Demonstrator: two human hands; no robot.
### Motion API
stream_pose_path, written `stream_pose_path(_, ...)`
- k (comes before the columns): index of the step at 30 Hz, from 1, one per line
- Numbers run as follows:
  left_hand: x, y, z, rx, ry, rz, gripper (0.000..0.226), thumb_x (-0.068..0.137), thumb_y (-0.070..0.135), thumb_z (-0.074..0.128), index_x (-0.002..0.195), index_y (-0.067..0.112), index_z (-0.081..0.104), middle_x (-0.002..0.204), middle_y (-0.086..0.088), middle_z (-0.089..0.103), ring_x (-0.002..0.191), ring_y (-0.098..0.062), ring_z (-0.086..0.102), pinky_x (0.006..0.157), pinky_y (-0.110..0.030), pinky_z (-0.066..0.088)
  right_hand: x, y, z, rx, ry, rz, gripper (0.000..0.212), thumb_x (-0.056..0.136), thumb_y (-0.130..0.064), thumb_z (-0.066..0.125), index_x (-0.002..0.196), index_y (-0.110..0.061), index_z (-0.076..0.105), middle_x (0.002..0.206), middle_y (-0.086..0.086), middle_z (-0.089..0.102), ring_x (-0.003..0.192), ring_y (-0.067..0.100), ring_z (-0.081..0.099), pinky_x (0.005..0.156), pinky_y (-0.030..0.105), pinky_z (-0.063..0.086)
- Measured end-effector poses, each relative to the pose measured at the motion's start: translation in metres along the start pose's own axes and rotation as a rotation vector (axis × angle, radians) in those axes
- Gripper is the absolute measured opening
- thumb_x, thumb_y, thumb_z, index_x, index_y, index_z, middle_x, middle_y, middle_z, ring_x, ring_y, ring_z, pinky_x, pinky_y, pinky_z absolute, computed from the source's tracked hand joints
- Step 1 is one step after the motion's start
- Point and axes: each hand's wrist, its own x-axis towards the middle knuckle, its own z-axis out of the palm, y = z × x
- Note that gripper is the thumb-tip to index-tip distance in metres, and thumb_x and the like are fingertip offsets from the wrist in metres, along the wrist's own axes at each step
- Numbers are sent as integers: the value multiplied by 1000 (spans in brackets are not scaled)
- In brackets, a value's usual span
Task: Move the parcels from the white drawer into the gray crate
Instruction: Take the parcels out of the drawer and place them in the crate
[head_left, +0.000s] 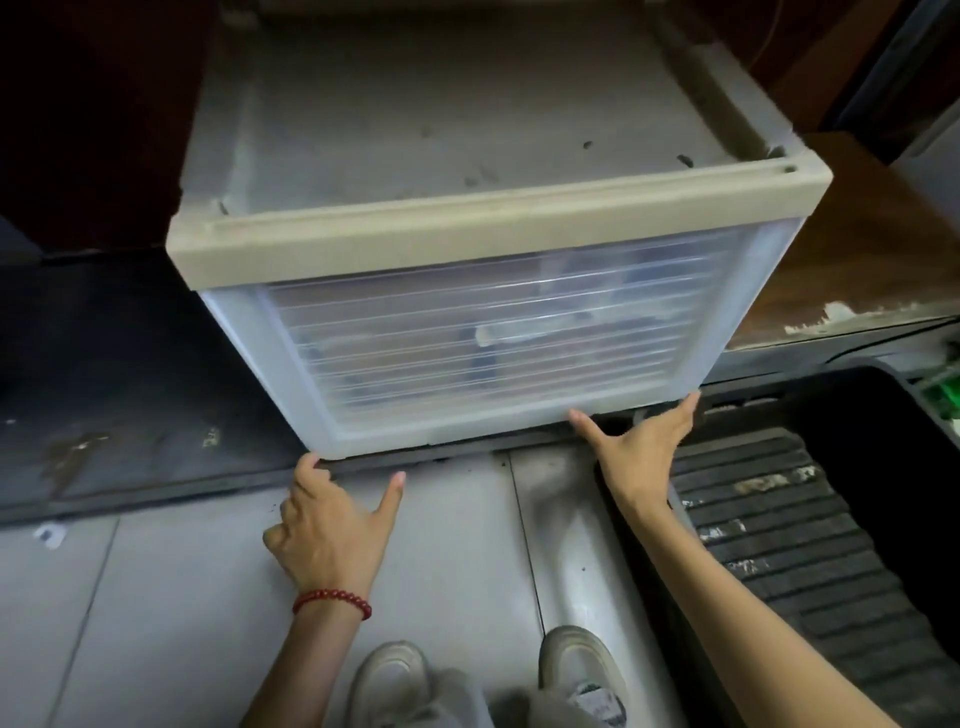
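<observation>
White drawer (483, 332): sitting shut in its beige frame, blurred contents showing through. Left hand (332, 535) at 7 o'clock, fingers loosely spread, touching the bottom lip; right hand (641, 452) at 5 o'clock, fingers splayed underneath. Gray floor (156, 597) lying open below.

Dim, soft light from above; dark, murky corners, wide-angle bending at the edges, slight blur throughout.

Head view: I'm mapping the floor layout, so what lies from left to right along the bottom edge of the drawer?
Dark mat → left hand → right hand → ribbed black mat.
</observation>
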Motion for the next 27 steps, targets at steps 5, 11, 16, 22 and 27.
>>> stream_pose_path(5, 7, 3, -1, -195, 7, -9, 104, 73, 59, 70, 146, 10, 15, 141, -11, 45, 122, -33, 51, 93, -49, 45, 10, 8, 4, 96, 34, 5, 140, 57, -29, 92, 151, -1, -6, 156, 18, 5, 145, 20, 7, 112, 16, 9)
stream_pose_path(11, 14, -2, -8, -374, -45, 42, 96, 77, 45, 73, 147, 12, 16, 144, -10, 39, 126, -26, 48, 93, -39, 45, 21, 4, -13, 163, 16, -5, 135, 56, -32, 92, 153, -13, 0, 154, 15, 6, 143, 21, 14, 110, 23, 17)
stream_pose_path(16, 6, -1, -13, -445, -115, 55, 103, 78, 41, 74, 151, 14, 7, 154, -10, 27, 132, -25, 43, 101, -41, 42, 21, 9, -39, 154, 17, 20, 105, 58, -43, 88, 142, -16, 31, 141, 7, 28, 128, 22, 36, 111, 36, 35)
stream_pose_path(22, -12, -1, -25, -443, -120, 3, 105, 74, 41, 77, 148, 7, 12, 150, -17, 30, 131, -33, 40, 100, -44, 41, 6, 19, -81, 181, -43, -59, 77, 68, -27, 85, 121, -14, 32, 123, 4, 40, 115, 23, 51, 92, 29, 49)
stream_pose_path(27, -37, -11, -50, -367, -90, 89, 113, 68, 45, 81, 148, 16, 7, 149, -15, 33, 124, -36, 47, 87, -45, 48, -23, 10, -111, 214, -117, -81, 103, 49, -57, 88, 128, -27, 29, 132, 9, 45, 108, 29, 60, 88, 41, 56)
